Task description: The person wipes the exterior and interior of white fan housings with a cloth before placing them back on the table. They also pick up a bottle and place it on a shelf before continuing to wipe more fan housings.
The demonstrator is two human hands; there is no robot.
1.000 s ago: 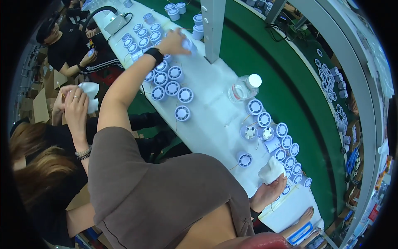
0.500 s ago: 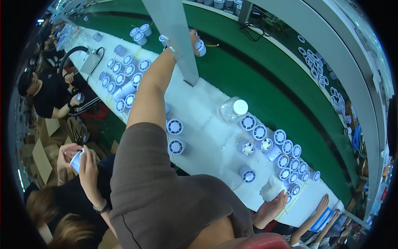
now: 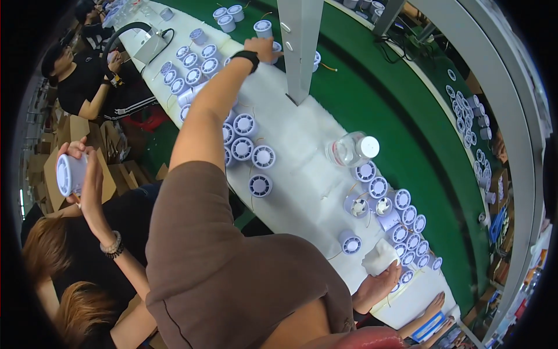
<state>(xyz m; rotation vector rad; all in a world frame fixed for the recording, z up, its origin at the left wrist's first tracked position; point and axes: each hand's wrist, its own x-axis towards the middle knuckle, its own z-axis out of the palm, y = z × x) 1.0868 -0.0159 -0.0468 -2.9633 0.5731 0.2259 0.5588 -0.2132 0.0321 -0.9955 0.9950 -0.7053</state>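
My left hand reaches far across the table to the green belt, left of the metal post. Its fingers curl over a white cylindrical fan unit, partly hidden by them. Just beyond stands another fan unit, and one with an orange wire shows behind the post. Low on the right, my right hand is closed on a crumpled white cloth. Beside that cloth a single fan unit stands with its slotted face up.
A clear jar with a white lid stands near the belt, beside grouped fan units. More units cluster left on the white table cover. The metal post rises at the table edge. At left, a co-worker's hands hold a unit.
My left hand has moved from behind the post to its left side, away from the unit with the orange wire. The view has shifted. My right hand still holds the cloth.
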